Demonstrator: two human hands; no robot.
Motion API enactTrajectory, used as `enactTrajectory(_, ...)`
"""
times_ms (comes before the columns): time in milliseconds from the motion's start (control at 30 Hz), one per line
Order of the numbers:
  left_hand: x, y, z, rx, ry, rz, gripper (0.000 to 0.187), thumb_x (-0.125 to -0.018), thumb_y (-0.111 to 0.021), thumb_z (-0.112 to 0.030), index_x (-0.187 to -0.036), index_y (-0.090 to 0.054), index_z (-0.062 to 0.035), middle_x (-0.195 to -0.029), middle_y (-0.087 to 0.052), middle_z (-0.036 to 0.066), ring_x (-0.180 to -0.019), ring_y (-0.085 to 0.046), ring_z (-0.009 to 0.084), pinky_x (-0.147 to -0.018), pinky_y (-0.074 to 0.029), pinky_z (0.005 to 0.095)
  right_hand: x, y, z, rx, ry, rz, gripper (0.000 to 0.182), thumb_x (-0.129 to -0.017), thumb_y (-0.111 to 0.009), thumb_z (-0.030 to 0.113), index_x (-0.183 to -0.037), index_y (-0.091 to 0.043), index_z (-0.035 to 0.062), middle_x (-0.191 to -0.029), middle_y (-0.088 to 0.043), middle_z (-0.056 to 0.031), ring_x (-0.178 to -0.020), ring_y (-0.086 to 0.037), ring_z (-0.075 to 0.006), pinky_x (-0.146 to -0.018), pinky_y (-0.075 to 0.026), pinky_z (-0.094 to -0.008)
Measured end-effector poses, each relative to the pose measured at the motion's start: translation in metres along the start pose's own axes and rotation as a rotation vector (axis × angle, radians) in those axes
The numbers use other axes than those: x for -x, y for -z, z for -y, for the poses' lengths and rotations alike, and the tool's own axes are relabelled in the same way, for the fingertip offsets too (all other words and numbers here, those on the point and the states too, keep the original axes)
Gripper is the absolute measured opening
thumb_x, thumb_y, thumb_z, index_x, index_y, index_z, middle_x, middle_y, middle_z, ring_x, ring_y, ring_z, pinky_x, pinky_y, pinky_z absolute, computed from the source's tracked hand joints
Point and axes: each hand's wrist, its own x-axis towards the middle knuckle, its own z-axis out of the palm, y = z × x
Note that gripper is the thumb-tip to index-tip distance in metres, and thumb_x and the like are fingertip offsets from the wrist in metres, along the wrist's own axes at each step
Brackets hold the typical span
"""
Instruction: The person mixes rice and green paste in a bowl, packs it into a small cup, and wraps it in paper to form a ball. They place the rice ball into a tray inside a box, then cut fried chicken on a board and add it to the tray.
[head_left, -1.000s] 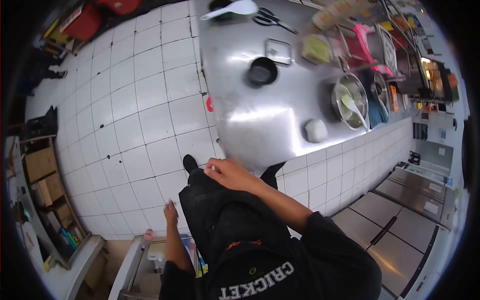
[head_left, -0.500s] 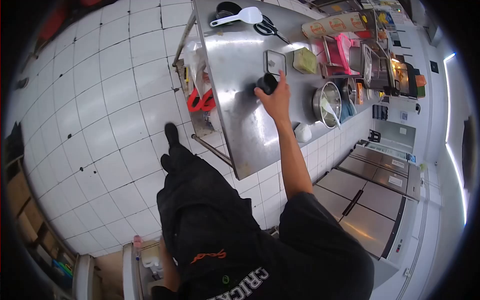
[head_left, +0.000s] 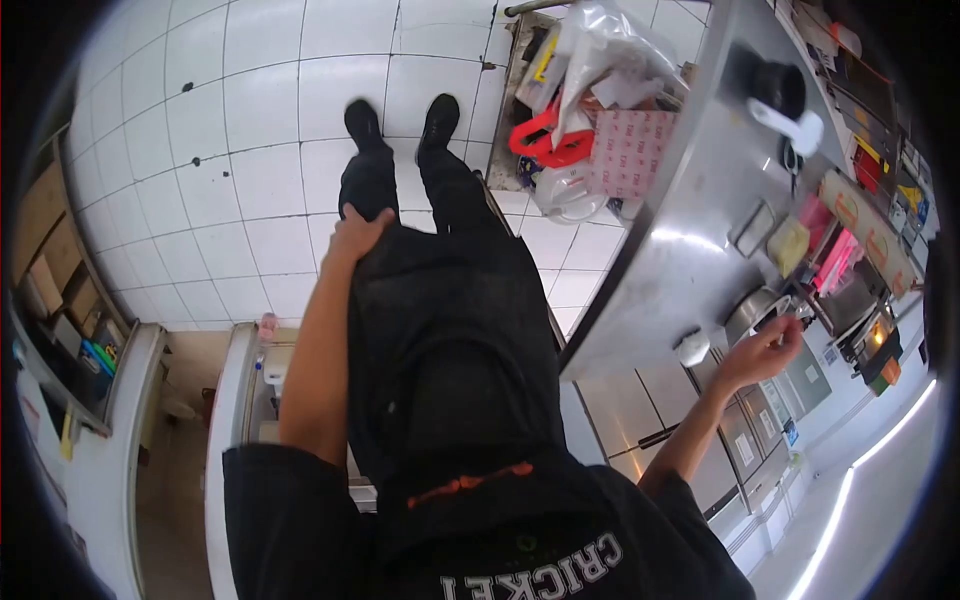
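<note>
My left hand [head_left: 360, 234] rests at the hem of my black apron [head_left: 440, 290], over the thigh, with the thumb stretched apart from the fingers. My right hand [head_left: 765, 355] is raised at the right, its fingers curled in and pressed together; I cannot tell what they hold. It overlaps the lower edge of a steel bowl [head_left: 750, 315] in this view. Nearby on the steel table [head_left: 640, 270] sits a white rounded bundle [head_left: 692, 347]. Further up are a small square tray [head_left: 754, 228] and a pale green block-shaped item [head_left: 788, 246].
A white scoop [head_left: 788, 127] lies by a black round container [head_left: 778, 88] at the table's far end. Plastic bags [head_left: 615, 45] and a red-handled item [head_left: 548, 140] fill the shelf below. White floor tiles [head_left: 265, 180] spread left; steel refrigerators [head_left: 635, 405] stand beyond the table.
My view has swung down and the table has shifted right. My right hand has left the black cup and drawn over by the bowl. My left hand now shows at my thigh.
</note>
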Motion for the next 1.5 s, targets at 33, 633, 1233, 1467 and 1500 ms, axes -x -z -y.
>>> enactTrajectory(33,-0.007,-0.003,-0.010,-0.061,0.013,0.015,0.119,-0.077,-0.065,-0.072,-0.150,-0.017,0.0085,-0.136,-0.049,0.036,-0.128,-0.049,0.0483,-0.108,-0.041,0.0496,0.036,-0.001,0.053,-0.043,0.040,0.190,0.020,-0.097,-0.058,0.012,-0.111,-0.061,-0.0025,-0.103,-0.065,-0.0163,-0.093,-0.063,-0.0261,-0.080,-0.050,-0.0353)
enactTrajectory(633,-0.094,0.093,-0.065,-0.366,-0.050,-0.364,0.054,-0.093,-0.060,-0.043,-0.134,-0.050,-0.0099,-0.134,-0.053,0.016,-0.101,-0.064,0.0417,-0.078,-0.056,0.0506,0.253,-0.390,0.008,0.115,-0.323,0.519,0.020,-0.092,-0.063,0.020,-0.097,-0.054,0.0030,-0.087,-0.054,-0.0141,-0.085,-0.054,-0.0283,-0.077,-0.044,-0.0419)
enactTrajectory(1233,-0.089,0.080,-0.069,-0.369,-0.022,-0.350,0.051,-0.091,-0.062,-0.041,-0.130,-0.053,-0.0088,-0.130,-0.055,0.016,-0.099,-0.064,0.0395,-0.076,-0.057,0.0497,0.193,-0.434,0.086,-0.239,-0.344,0.666,0.034,-0.102,-0.041,0.024,-0.121,-0.057,-0.0004,-0.103,-0.065,-0.0241,-0.098,-0.062,-0.0417,-0.087,-0.047,-0.0453)
enactTrajectory(1467,-0.095,0.065,-0.064,-0.393,-0.109,-0.386,0.046,-0.091,-0.061,-0.039,-0.124,-0.055,-0.0069,-0.124,-0.057,0.017,-0.095,-0.065,0.0395,-0.073,-0.057,0.0494,0.195,-0.443,0.125,-0.342,-0.122,0.610,0.043,-0.099,-0.053,0.026,-0.129,-0.051,-0.0052,-0.120,-0.057,-0.0296,-0.113,-0.054,-0.0453,-0.097,-0.042,-0.0499)
enactTrajectory(1500,-0.094,0.063,-0.064,-0.400,-0.106,-0.384,0.045,-0.091,-0.061,-0.038,-0.122,-0.055,-0.0067,-0.124,-0.057,0.017,-0.095,-0.065,0.0396,-0.073,-0.057,0.0494,0.197,-0.447,0.132,-0.313,-0.135,0.610,0.046,-0.098,-0.055,0.027,-0.130,-0.050,-0.0056,-0.122,-0.056,-0.0300,-0.115,-0.053,-0.0460,-0.099,-0.041,-0.0503)
